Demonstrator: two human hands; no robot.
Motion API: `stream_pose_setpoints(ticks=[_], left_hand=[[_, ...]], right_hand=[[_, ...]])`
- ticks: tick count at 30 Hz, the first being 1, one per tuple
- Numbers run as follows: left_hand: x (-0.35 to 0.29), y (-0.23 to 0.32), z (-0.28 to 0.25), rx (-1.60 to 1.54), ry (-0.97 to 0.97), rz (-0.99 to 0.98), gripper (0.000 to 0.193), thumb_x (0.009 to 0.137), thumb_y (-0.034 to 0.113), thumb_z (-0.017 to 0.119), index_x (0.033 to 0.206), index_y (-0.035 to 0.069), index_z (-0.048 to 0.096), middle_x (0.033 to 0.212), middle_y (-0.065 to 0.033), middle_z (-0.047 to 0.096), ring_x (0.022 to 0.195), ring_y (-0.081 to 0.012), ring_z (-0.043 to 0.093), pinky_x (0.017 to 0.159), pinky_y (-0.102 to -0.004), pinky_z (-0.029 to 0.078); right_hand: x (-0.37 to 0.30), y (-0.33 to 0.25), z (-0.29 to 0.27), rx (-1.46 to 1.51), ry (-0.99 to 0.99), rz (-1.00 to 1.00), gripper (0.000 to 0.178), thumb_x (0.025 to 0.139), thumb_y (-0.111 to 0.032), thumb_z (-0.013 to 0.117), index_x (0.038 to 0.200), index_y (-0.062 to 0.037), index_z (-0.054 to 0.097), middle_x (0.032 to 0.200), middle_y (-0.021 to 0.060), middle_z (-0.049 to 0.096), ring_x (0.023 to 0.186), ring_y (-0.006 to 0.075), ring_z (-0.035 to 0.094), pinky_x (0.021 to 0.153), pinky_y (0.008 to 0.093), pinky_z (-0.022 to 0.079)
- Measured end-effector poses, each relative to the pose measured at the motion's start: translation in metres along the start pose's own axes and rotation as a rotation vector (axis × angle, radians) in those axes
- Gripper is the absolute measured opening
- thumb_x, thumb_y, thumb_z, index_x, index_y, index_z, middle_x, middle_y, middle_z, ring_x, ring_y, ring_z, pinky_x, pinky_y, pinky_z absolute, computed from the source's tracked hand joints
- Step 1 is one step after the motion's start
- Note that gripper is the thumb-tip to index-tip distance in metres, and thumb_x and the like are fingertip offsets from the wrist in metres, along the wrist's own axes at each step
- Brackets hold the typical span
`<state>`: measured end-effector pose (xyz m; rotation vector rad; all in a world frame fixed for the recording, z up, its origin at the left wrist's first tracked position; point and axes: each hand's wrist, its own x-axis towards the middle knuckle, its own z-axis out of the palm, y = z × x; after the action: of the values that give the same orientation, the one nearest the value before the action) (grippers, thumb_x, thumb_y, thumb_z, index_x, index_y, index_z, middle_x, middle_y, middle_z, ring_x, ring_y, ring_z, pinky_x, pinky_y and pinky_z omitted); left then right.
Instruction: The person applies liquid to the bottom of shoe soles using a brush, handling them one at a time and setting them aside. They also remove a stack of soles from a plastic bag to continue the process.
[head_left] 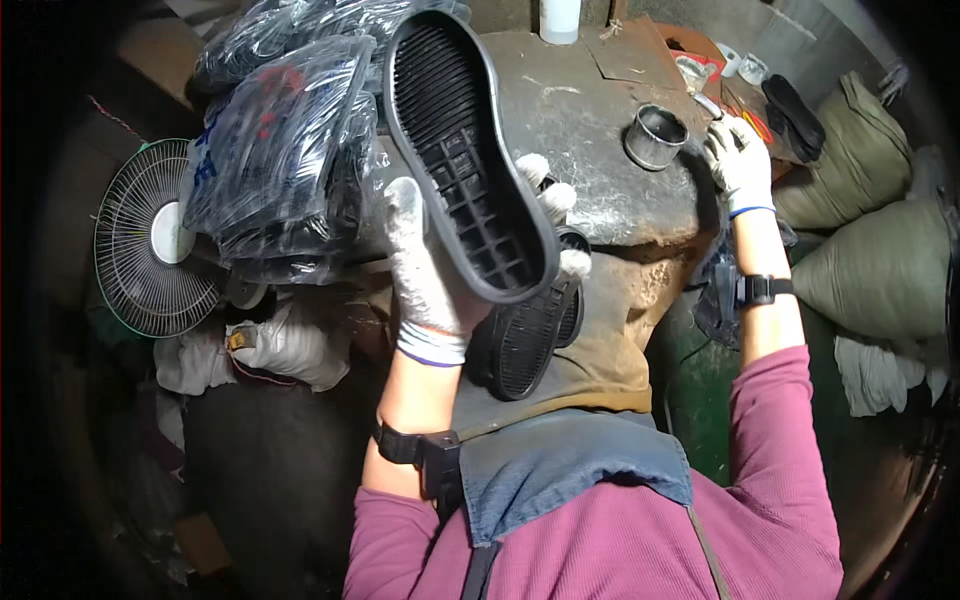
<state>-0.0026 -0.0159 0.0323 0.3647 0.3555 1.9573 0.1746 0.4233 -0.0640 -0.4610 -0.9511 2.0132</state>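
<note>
The left hand (428,262) grips a black shoe sole (468,150), tread up, just left of the metal cup (656,136) on the worn workbench (590,120); a second sole (530,335) lies below it. The right hand (738,160), just right of the cup, is curled around something small I cannot tell. Keeping the sole steady and level makes the work go well.

One head-worn fisheye view looks steeply down, close over the worktable (600,150).
</note>
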Motion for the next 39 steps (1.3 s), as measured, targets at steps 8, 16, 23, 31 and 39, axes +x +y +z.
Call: stream_pose_setpoints(ticks=[8, 16, 23, 31, 39], left_hand=[[0.027, -0.012, -0.02, -0.268, -0.088, -0.003, 0.081, 0.102, 0.067, 0.045, 0.151, 0.003, 0.048, 0.147, -0.0207, 0.057, 0.129, -0.0447, 0.059, 0.105, -0.0667, 0.05], [0.009, -0.028, -0.017, -0.121, 0.011, -0.201, 0.082, 0.101, 0.066, 0.049, 0.155, 0.005, 0.042, 0.144, -0.0184, 0.057, 0.11, -0.0459, 0.068, 0.085, -0.0662, 0.06], [-0.004, -0.019, -0.039, -0.173, 0.004, -0.266, 0.084, 0.106, 0.063, 0.037, 0.161, 0.001, 0.025, 0.159, -0.0267, 0.04, 0.113, -0.055, 0.065, 0.085, -0.0761, 0.056], [0.001, -0.028, -0.055, -0.306, -0.147, -0.311, 0.076, 0.104, 0.064, 0.039, 0.159, 0.011, 0.038, 0.154, -0.0198, 0.05, 0.116, -0.052, 0.064, 0.089, -0.0722, 0.055], [0.019, -0.002, -0.084, -0.068, 0.146, -0.105, 0.074, 0.107, 0.058, 0.043, 0.151, -0.002, 0.045, 0.145, -0.0246, 0.058, 0.127, -0.0384, 0.063, 0.106, -0.054, 0.053]], right_hand=[[-0.062, 0.029, 0.157, 0.048, -0.513, 0.003, 0.018, 0.101, -0.013, 0.062, 0.11, 0.0008, 0.067, 0.093, 0.0069, 0.065, 0.082, 0.0146, 0.058, 0.073, 0.0286, 0.049], [-0.048, 0.071, 0.176, -1.169, -0.177, -1.009, 0.034, 0.096, -0.001, 0.055, 0.124, -0.0075, 0.074, 0.117, 0.0126, 0.075, 0.106, 0.0223, 0.073, 0.094, 0.0346, 0.058], [-0.064, 0.069, 0.193, -1.386, -0.348, -1.282, 0.026, 0.095, -0.014, 0.062, 0.117, -0.009, 0.075, 0.111, 0.0106, 0.075, 0.097, 0.0256, 0.073, 0.087, 0.0342, 0.058], [-0.154, 0.074, 0.218, -1.191, -0.599, -0.96, 0.025, 0.095, -0.02, 0.069, 0.115, -0.0063, 0.075, 0.104, 0.0071, 0.076, 0.093, 0.0194, 0.07, 0.088, 0.032, 0.056], [-0.221, 0.059, 0.21, -0.707, -0.656, 0.04, 0.023, 0.088, -0.015, 0.08, 0.109, -0.0077, 0.076, 0.109, 0.0038, 0.079, 0.106, 0.0144, 0.071, 0.113, 0.0365, 0.045]])
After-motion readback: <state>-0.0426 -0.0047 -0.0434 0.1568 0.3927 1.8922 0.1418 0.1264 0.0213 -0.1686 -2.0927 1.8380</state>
